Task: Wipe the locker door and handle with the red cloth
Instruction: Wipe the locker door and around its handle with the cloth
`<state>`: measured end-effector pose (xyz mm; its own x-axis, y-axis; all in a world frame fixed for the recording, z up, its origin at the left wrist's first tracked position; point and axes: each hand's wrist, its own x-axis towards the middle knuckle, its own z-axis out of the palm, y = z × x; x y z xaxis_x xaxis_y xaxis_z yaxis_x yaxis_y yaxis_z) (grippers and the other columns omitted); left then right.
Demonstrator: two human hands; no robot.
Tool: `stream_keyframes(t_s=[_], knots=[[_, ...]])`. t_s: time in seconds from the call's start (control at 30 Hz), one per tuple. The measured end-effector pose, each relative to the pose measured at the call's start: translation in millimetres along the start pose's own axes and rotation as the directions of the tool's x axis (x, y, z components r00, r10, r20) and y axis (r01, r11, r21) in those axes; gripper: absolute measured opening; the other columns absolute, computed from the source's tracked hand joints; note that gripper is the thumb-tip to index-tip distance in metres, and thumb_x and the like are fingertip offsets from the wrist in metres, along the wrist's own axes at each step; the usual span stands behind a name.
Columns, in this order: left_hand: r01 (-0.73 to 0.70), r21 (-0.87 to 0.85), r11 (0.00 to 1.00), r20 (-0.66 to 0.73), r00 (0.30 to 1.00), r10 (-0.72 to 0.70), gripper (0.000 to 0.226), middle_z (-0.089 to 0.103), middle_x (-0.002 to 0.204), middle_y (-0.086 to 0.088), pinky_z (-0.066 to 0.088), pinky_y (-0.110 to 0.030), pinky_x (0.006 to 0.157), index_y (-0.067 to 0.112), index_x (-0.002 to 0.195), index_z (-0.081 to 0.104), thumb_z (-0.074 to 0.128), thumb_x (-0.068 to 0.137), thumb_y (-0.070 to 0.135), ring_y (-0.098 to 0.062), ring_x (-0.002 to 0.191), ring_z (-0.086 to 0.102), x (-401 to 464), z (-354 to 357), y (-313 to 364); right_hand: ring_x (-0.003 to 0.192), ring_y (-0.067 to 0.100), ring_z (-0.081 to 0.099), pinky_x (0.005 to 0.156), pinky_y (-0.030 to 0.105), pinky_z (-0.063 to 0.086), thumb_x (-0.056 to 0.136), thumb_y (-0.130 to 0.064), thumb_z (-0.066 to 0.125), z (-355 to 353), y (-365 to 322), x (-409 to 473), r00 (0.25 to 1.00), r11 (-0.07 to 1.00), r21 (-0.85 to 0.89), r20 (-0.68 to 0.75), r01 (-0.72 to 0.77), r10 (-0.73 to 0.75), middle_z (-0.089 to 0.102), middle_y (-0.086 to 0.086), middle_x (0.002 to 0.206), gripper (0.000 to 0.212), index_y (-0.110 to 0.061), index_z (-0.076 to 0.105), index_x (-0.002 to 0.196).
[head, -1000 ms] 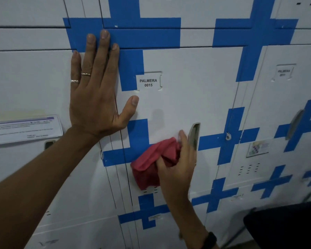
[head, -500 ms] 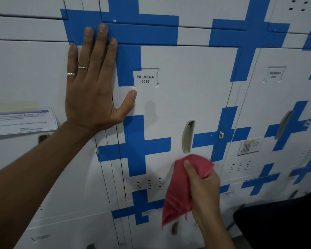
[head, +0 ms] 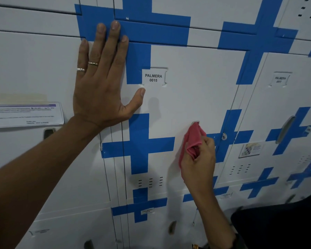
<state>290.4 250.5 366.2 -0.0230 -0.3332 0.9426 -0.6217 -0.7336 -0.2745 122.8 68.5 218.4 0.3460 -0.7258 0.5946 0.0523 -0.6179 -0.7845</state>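
Observation:
The white locker door (head: 192, 90) carries blue cross stripes and a label reading PALMERA 0015 (head: 153, 78). My left hand (head: 102, 81) lies flat with fingers spread on the door's upper left edge, two rings on it. My right hand (head: 199, 159) grips the red cloth (head: 193, 141) and presses its bunched tip into the recessed handle (head: 196, 122). The cloth covers nearly all of the handle; only its top rim shows. A small round lock (head: 224, 136) sits just right of the cloth.
Neighbouring lockers surround the door, one to the right with its own handle (head: 285, 129) and a sticker (head: 250, 149). A taped paper notice (head: 25, 115) hangs on the left locker. Vent slots (head: 150, 181) sit below. A dark shape (head: 280, 225) fills the bottom right corner.
My right hand moved from left of the handle down below it, then back up, and now pushes the cloth into the handle recess. My left hand stayed flat on the door.

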Motion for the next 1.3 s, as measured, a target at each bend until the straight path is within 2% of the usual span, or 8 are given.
stream_keyframes(t_s=[0.2,0.53,0.73,0.9,1.03,1.13,1.23,1.3], knots=[[0.007,-0.002,1.0,-0.009,1.0,-0.007,0.093,0.023,0.176,-0.022,0.01,-0.057,0.134,0.003,0.169,0.025,0.04,0.105,0.068,-0.045,0.163,0.02,0.4,-0.3,0.9,0.116,0.028,0.044,0.095,0.038,0.045,0.092,-0.016,0.066,-6.3,4.3,12.8,0.997,0.932,-0.361,0.071,0.032,-0.006,0.042,0.007,0.119,0.037,-0.009,0.064,0.129],[0.019,0.006,1.0,-0.021,1.0,-0.019,0.091,0.024,0.176,-0.021,0.014,-0.06,0.133,0.003,0.169,0.025,0.042,0.106,0.066,-0.045,0.163,0.022,0.2,-1.1,2.0,0.108,0.025,0.056,0.09,0.039,0.057,0.092,-0.036,0.075,-10.6,7.7,-9.7,0.984,0.842,-0.538,0.169,0.041,0.061,0.055,0.008,0.12,0.06,-0.014,0.055,0.144],[0.013,0.001,1.0,-0.032,0.999,-0.013,0.091,0.025,0.175,-0.022,0.013,-0.059,0.134,0.002,0.169,0.026,0.043,0.106,0.065,-0.045,0.163,0.023,-0.2,-1.3,2.2,0.118,0.025,0.056,0.103,0.04,0.051,0.093,-0.039,0.071,-16.7,-4.0,-7.2,0.966,0.718,-0.687,0.246,0.111,0.086,0.06,0.005,0.126,0.055,-0.016,0.056,0.141],[0.012,0.005,1.0,-0.034,0.999,-0.012,0.091,0.024,0.176,-0.022,0.011,-0.058,0.134,0.002,0.169,0.025,0.041,0.106,0.066,-0.045,0.163,0.022,-1.0,-0.7,1.6,0.094,0.018,0.058,0.085,0.03,0.056,0.097,-0.027,0.069,-15.5,-11.4,5.6,0.972,0.88,-0.475,0.207,0.005,0.107,0.049,-0.003,0.103,0.034,-0.012,0.067,0.127],[0.011,-0.004,1.0,-0.039,0.999,-0.011,0.091,0.025,0.175,-0.023,0.012,-0.058,0.134,0.002,0.168,0.026,0.041,0.106,0.066,-0.046,0.163,0.022,-0.7,-0.5,2.1,0.093,0.01,0.05,0.068,0.008,0.038,0.099,-0.008,0.063,-9.8,-23.7,20.9,0.997,0.951,-0.31,0.072,-0.013,0.037,0.042,-0.005,0.11,0.029,-0.007,0.064,0.129],[0.007,0.004,1.0,-0.032,0.999,-0.006,0.091,0.024,0.175,-0.022,0.012,-0.058,0.134,0.002,0.169,0.026,0.042,0.105,0.066,-0.045,0.163,0.022,-0.7,-0.8,1.6,0.092,0.012,0.054,0.071,0.013,0.049,0.099,-0.012,0.065,-2.0,-25.5,14.4,0.999,0.955,-0.295,0.027,-0.013,0.022,0.043,-0.003,0.11,0.021,-0.006,0.064,0.119],[0.006,0.008,1.0,-0.035,0.999,-0.006,0.091,0.024,0.175,-0.022,0.011,-0.057,0.134,0.002,0.169,0.025,0.043,0.105,0.065,-0.045,0.163,0.021,-1.0,-0.3,1.5,0.099,0.019,0.059,0.086,0.034,0.059,0.095,-0.027,0.069,2.5,-5.3,-10.5,0.992,0.897,-0.44,0.096,-0.027,0.077,0.054,0.003,0.113,0.042,-0.008,0.058,0.13],[0.008,0.009,1.0,-0.033,0.999,-0.007,0.091,0.024,0.176,-0.022,0.011,-0.057,0.134,0.002,0.169,0.025,0.043,0.105,0.065,-0.044,0.163,0.021,-0.8,-0.2,2.1,0.101,0.019,0.062,0.092,0.036,0.059,0.094,-0.042,0.07,-1.2,3.4,-19.2,0.976,0.877,-0.465,0.111,-0.117,0.189,0.059,0.002,0.113,0.052,-0.011,0.054,0.133]])
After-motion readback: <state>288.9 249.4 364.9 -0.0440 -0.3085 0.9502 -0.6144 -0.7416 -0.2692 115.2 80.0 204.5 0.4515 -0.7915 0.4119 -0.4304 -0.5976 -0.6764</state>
